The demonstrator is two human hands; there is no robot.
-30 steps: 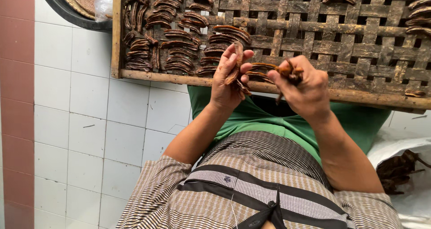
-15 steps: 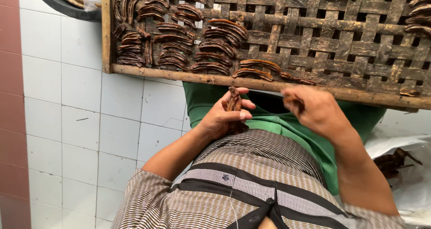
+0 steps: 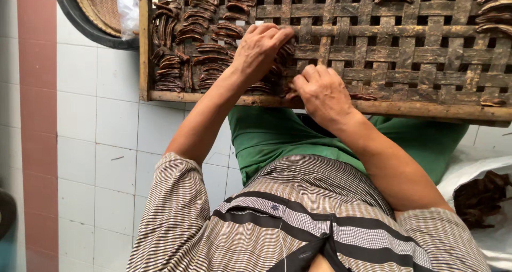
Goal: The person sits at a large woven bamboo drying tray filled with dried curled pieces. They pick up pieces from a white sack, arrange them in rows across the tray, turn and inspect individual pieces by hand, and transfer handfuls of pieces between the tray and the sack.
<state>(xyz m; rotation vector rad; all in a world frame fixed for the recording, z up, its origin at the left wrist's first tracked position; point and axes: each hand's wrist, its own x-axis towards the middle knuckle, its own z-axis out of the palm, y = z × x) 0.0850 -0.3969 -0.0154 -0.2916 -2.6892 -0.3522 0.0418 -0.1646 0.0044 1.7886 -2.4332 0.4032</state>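
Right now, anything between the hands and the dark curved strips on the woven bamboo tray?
Nothing visible. Left hand and right hand rest directly on the dark curved strips at the woven bamboo tray's near edge.

White tiled floor (image 3: 80, 144), round dark basin (image 3: 80, 21), white sack (image 3: 480, 160) of brown pieces, green cloth (image 3: 272, 138)

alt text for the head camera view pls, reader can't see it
Seen from above, a person's left hand and right hand press on rows of dark curved strips laid on a woven bamboo tray, above a white tiled floor.
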